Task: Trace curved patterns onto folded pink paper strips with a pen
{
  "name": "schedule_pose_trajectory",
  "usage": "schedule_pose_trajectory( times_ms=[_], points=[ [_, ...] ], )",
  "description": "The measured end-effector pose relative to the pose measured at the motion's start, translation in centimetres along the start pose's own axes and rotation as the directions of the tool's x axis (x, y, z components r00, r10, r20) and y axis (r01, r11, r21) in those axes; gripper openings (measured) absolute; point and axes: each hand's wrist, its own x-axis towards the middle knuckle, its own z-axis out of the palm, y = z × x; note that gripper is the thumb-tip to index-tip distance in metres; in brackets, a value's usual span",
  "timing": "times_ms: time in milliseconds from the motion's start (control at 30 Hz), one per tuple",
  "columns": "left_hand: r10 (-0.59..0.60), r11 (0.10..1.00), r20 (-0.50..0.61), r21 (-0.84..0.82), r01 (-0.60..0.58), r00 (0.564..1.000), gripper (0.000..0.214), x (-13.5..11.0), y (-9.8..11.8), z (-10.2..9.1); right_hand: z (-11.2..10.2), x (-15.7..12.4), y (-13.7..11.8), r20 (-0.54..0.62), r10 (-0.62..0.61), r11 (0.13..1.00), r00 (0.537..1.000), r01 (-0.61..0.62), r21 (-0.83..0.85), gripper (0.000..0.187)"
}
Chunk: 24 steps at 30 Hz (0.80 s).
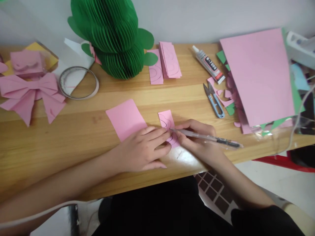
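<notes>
My right hand (199, 134) pinches a clear-barrelled pen (209, 136), its tip resting on a small pink paper strip (165, 118) marked with black curved lines. Lying flat with the fingers stretched out, my left hand (145, 149) presses on the strip's left side and covers part of it. A larger pink paper piece (126, 118) lies beyond the left hand, its lower edge partly under the fingers. Farther back are folded pink pieces (170, 60) with similar drawn curves.
A green honeycomb paper shape (118, 39) stands at the back. Tape roll (96, 87) and pink paper bow (34, 88) are on the left. Glue tube (209, 64), blue thread snips (214, 101), paper scraps (225, 95) and a large pink sheet (261, 75) lie on the right.
</notes>
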Motion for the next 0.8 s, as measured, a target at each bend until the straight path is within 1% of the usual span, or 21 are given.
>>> schedule_pose_trajectory(
  times_ms=[100,333,567,800],
  points=[
    [0.001,1.0,0.002,-0.007,-0.001,1.0,0.044,0.02,-0.02,-0.02,-0.22,0.1,-0.05,0.0,0.0,1.0,1.0,0.0,-0.005,0.009],
    [-0.008,1.0,0.035,0.021,0.007,0.999,0.044,-0.17,0.13,0.1,-0.52,-0.13,-0.26,-0.055,0.01,0.999,0.998,-0.012,-0.043,0.004],
    [0.004,0.999,0.023,0.037,-0.005,1.0,0.04,-0.14,0.16,0.36,-0.26,-0.12,-0.19,-0.063,-0.01,0.997,0.998,0.006,-0.071,0.007],
    [-0.008,0.999,0.044,0.037,0.006,0.999,0.042,-0.08,0.24,0.35,-0.52,-0.56,-0.29,-0.072,-0.019,0.995,0.997,0.012,-0.094,0.004]
  ],
)
